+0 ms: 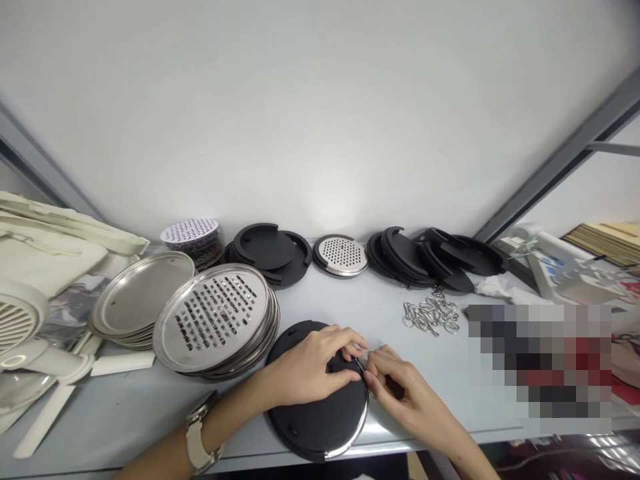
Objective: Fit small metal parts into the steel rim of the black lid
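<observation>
While the right hand (pixel 401 388) pinches shiny metal wire (pixel 360 364), left hand (pixel 314 363) on matte-black round disc (pixel 327 425), its grip unclear

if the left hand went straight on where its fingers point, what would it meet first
Most likely the right hand, which seems to pinch a small metal piece there; depth is unclear, so that piece may come first.

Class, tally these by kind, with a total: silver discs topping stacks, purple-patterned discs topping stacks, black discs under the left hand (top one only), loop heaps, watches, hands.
Silver discs (plain disc, large holed disc, small holed disc): 3
Purple-patterned disc: 1
Black disc: 1
Loop heap: 1
Watch: 1
Hands (left hand, right hand): 2
Total: 9
</observation>
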`<state>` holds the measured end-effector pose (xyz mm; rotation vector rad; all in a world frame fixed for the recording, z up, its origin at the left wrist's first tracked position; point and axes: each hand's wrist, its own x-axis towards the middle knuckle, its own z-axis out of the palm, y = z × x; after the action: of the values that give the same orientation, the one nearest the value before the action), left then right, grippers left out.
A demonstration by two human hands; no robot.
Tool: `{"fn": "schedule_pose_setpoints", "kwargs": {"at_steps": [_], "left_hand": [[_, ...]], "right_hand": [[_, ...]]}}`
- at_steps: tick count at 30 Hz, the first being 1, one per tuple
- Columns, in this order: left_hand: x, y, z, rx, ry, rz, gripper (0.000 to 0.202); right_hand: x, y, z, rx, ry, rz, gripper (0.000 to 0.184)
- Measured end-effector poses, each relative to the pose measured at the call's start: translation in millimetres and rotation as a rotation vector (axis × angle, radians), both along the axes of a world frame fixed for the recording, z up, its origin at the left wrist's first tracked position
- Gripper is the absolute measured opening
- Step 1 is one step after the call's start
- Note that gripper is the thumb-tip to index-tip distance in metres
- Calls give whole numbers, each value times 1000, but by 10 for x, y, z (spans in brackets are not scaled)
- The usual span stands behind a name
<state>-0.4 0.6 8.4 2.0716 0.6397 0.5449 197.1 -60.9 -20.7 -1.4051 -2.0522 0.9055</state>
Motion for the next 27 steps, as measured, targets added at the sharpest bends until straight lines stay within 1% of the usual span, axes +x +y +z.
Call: {"fn": "schedule_pose_setpoints", "kwargs": {"at_steps": [4,9,13,16,27], "left_hand": [[-5,-10,2,3,8,17,35],[-10,-2,-15,8,-6,-5,35],[-6,2,-14,30,11,10,36],[-8,-6,-1,35,23,15,33],[7,0,23,175,12,8,29]], "right_hand": [[16,-6,-21,8,-6,-7,34],[40,-7,-45,2,13,-8,36],[22,-4,-22,-33,34,-21,36],[2,-2,3,-45,32,-19,35],[-7,-12,2,-27,10,0,36]]}}
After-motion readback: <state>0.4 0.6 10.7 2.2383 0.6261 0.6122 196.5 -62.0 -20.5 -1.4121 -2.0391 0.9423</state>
